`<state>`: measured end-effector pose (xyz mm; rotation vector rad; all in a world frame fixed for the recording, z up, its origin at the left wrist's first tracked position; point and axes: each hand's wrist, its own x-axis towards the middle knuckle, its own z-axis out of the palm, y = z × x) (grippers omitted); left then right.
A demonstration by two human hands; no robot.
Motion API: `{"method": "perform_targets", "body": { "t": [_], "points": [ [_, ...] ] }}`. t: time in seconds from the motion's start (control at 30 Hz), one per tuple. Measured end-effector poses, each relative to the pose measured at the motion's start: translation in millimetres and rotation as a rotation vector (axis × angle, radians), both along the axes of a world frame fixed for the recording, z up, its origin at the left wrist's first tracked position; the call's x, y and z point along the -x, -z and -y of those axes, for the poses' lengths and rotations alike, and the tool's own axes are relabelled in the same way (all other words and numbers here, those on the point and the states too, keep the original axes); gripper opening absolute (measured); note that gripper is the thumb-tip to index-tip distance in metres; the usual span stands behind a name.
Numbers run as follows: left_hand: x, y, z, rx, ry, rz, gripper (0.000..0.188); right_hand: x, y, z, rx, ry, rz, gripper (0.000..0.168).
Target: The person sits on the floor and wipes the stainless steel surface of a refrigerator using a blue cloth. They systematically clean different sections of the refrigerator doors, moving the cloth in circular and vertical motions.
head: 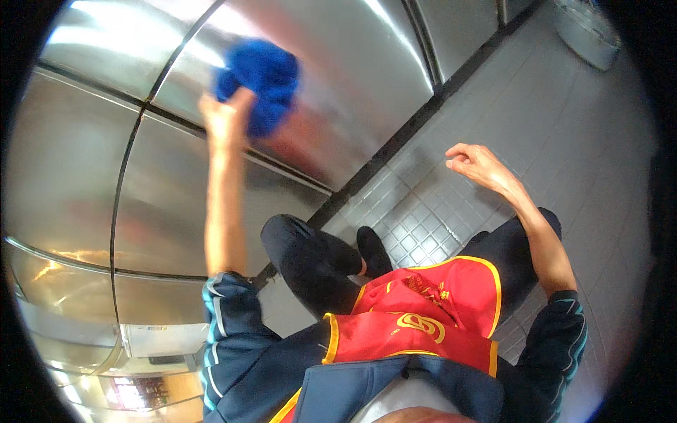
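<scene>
A bunched blue cloth point(264, 79) is pressed in my left hand point(225, 108) against a shiny stainless-steel panel point(359, 69). Both the cloth and the hand are blurred. The cloth hides the fingertips, while the thumb shows along its near edge. My right hand point(476, 164) is held out over the tiled floor with its fingers loosely curled and nothing in them. It hangs beyond my right knee, apart from the panel.
Dark seams point(145, 103) divide the steel wall into panels. A dark base strip point(381, 150) runs between wall and grey tiled floor point(571, 121). At the upper right stands a rounded light-coloured container point(584, 34). My bent knees point(296, 248) are close to the wall.
</scene>
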<state>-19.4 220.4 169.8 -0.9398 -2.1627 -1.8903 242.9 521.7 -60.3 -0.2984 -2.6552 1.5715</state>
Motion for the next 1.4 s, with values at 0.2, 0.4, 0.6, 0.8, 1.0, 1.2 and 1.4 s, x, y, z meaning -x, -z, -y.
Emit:
{"method": "perform_targets", "body": {
  "t": [0.2, 0.4, 0.6, 0.8, 1.0, 1.2, 1.4],
  "points": [
    [78, -88, 1, 0.665, -0.514, -1.456, 0.073, -18, -8, 21, -0.065, -0.184, -0.034, 0.039],
    [87, 94, -56, 1.125, -0.457, -1.454, 0.081, -28, 20, 29, -0.250, -0.272, -0.163, 0.033],
    [96, 338, -89, 1.090, -0.007, -1.529, 0.058, -68, 48, 25, -0.446, -0.249, 0.073, 0.027],
    [106, 399, -90, 1.341, 0.531, -1.511, 0.024, -59, 81, 21, -0.542, -0.295, 0.178, 0.020],
    [119, 120, -151, 0.897, -0.099, -1.865, 0.018, -50, 58, 36, -0.552, -0.399, 0.258, 0.028],
    [117, -38, -187, 0.643, -0.689, -1.792, 0.070, -39, 48, 51, -0.617, -0.431, 0.256, 0.029],
    [127, 169, -207, 0.832, -0.328, -1.786, 0.057, -80, 57, 49, -0.740, -0.396, 0.139, 0.023]
  ]
}}
